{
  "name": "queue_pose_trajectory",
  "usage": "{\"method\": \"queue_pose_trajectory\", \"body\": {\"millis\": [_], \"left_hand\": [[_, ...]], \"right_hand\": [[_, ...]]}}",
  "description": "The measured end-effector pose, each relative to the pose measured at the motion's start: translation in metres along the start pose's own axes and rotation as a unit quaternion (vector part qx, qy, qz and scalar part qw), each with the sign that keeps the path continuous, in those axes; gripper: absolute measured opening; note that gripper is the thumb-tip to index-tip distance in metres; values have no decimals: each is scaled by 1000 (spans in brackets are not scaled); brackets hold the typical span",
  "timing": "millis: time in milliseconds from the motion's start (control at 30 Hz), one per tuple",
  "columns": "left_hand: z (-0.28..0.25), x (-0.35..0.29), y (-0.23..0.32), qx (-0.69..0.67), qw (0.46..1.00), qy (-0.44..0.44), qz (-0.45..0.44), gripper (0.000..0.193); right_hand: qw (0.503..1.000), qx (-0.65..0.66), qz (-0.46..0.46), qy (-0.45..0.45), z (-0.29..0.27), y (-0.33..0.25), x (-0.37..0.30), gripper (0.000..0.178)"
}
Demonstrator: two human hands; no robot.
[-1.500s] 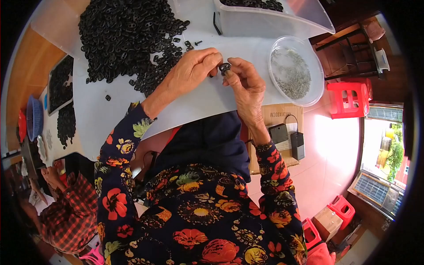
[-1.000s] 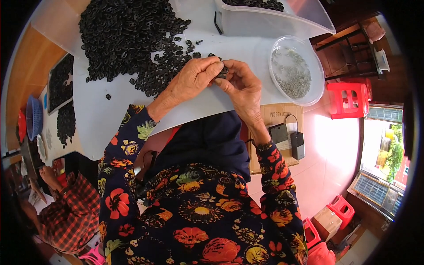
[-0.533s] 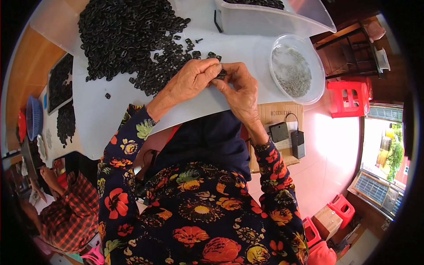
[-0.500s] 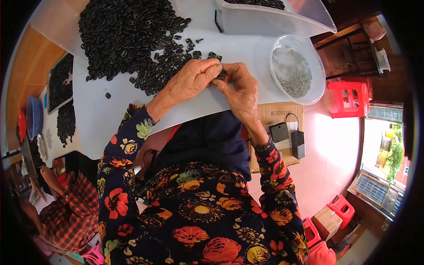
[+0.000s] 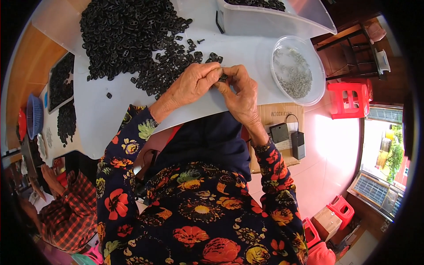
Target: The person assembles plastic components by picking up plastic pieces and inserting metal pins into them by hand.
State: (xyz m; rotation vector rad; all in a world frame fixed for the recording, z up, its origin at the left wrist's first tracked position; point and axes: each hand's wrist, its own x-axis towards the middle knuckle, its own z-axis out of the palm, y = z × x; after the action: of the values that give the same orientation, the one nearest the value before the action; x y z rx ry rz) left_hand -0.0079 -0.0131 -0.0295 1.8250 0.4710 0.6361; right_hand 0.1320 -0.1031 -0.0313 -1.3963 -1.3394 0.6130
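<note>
Near the table's front edge, my left hand [image 5: 197, 81] and my right hand [image 5: 240, 90] meet, fingertips pinched around a small black plastic piece [image 5: 223, 77]. Most of that piece is hidden by the fingers. Just beyond them lie loose black pieces [image 5: 214, 58], flat and with holes. A big heap of the same black pieces [image 5: 126, 35] covers the table's far left and thins out toward my left hand. Right of my hands stands a clear round tub [image 5: 319, 84] with many small silvery metal pins [image 5: 295, 81] in it.
A clear plastic bin [image 5: 260, 24] with black pieces stands at the back right of the white table [image 5: 95, 119]. Below the table's edge, a cardboard box [image 5: 276, 115] carries black devices. Red stools [image 5: 349, 99] stand at right. A person in a checked shirt [image 5: 73, 212] sits at left.
Both hands have shifted very slightly toward me, still pinching the small black piece together. Nothing else on the table has visibly moved.
</note>
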Motion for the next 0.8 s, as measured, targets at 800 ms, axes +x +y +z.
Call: {"method": "queue_pose_trajectory", "body": {"millis": [800], "left_hand": [[-3, -1, -2, 30, 999, -20, -6, 33]], "right_hand": [[999, 24, -21, 29, 6, 8, -3, 22]]}}
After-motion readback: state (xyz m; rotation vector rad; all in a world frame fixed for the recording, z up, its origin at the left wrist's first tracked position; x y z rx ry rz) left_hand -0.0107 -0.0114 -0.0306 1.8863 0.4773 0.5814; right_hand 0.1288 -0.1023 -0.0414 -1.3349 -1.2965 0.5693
